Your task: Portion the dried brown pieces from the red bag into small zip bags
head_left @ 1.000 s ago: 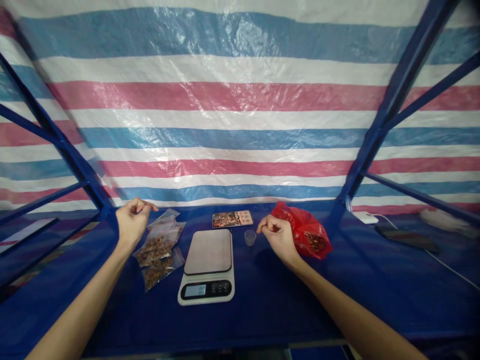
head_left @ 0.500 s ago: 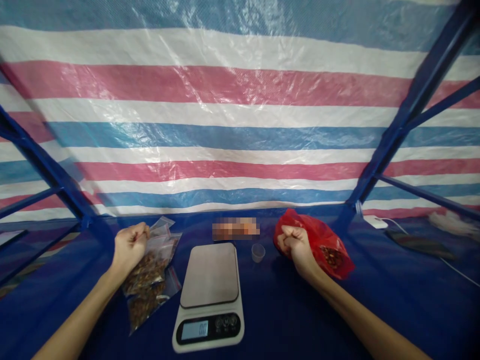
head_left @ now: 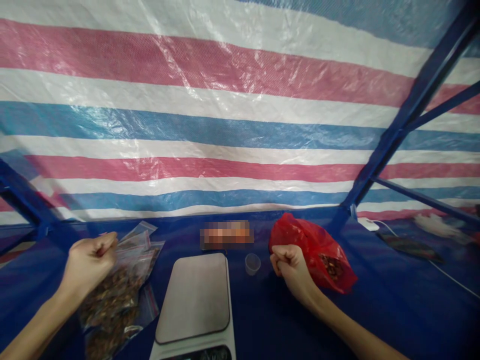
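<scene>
At the lower left of the frame we see the left hand (head_left: 90,260) curled into a loose fist, fingers bent in and pressed together; we cannot tell whether it touches the clear zip bags (head_left: 112,295) just beside it. These are thin, glossy and crinkled, overlapping in a pile, with small brown, grainy pieces inside.

Right of centre we see the right hand (head_left: 290,262), also balled up, its fingers folded tight, in front of the red bag (head_left: 300,235). That bag is shiny, creased plastic, with reddish-brown bits showing at its lower right end.

Between the hands, at bottom centre, we find the scale (head_left: 197,297), its smooth grey plate a rounded rectangle, the base cut off by the frame. A small, round, translucent cup (head_left: 252,264) stands near its upper right corner. Beneath everything we see a smooth blue tabletop (head_left: 258,315), and behind it a woven, wrinkled striped tarp (head_left: 210,120)
</scene>
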{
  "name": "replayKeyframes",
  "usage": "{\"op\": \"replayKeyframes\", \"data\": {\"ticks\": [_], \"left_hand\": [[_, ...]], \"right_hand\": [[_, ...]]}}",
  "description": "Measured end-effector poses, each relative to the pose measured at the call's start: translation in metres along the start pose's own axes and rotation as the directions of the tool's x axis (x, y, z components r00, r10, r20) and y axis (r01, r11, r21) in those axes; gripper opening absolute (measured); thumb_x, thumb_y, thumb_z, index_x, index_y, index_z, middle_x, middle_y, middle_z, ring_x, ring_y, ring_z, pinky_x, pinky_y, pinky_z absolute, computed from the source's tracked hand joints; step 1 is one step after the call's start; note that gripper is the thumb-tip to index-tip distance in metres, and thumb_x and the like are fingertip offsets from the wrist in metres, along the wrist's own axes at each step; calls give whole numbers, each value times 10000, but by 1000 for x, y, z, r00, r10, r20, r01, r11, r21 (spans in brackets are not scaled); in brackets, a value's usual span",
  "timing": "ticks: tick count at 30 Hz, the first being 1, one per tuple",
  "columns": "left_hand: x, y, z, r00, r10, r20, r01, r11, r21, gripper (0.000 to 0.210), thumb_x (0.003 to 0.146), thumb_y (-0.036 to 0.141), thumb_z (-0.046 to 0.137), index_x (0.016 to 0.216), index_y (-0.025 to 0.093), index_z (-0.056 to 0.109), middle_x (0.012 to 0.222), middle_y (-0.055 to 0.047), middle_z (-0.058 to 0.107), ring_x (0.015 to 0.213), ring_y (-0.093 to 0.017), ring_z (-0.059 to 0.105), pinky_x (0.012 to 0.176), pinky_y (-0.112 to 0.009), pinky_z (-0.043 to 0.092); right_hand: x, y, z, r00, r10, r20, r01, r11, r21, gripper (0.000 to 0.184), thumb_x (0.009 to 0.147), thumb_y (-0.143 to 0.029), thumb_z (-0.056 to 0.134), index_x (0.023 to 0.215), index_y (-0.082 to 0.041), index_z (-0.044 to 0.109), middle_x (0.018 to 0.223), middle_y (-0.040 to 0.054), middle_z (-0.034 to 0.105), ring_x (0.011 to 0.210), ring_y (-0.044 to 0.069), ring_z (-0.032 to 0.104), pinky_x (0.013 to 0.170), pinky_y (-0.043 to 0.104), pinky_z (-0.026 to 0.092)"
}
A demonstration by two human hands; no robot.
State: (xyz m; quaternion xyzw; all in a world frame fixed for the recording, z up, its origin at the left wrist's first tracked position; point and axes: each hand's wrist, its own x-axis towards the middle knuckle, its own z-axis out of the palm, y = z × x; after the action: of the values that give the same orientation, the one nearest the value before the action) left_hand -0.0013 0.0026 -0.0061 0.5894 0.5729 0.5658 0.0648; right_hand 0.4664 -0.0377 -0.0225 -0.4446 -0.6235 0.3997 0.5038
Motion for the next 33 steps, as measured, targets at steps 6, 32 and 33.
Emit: {"op": "replayKeyframes", "data": {"ticks": [6, 32, 33], "left_hand": [[0, 1, -5, 965, 248, 81, -261, 919, 296, 302, 620, 246, 501, 561, 228, 205, 512, 32, 192, 452, -124, 248, 530, -303, 234], [-15, 36, 4, 858, 502, 107, -497, 764, 411, 392, 741, 112, 470, 1073, 236, 639, 1128, -112, 669, 1110, -332, 620, 964, -466, 491], [-15, 35, 6, 859, 501, 109, -498, 765, 407, 422, 749, 112, 468, 1116, 234, 639, 1170, -117, 664, 1144, -338, 618, 988, -475, 492]], "right_hand": [[0, 3, -4, 981, -193, 16, 193, 967, -164, 183, 599, -215, 409, 498, -240, 259, 430, -32, 329, 422, 97, 301, 468, 267, 183], [20, 13, -35, 807, -510, -297, 362, 826, -432, 179, 591, -243, 442, 549, -263, 269, 524, -48, 280, 555, 135, 281, 558, 288, 158], [20, 13, -36, 806, -512, -297, 361, 823, -439, 177, 591, -244, 439, 550, -264, 269, 522, -49, 286, 554, 136, 287, 558, 286, 166]]}}
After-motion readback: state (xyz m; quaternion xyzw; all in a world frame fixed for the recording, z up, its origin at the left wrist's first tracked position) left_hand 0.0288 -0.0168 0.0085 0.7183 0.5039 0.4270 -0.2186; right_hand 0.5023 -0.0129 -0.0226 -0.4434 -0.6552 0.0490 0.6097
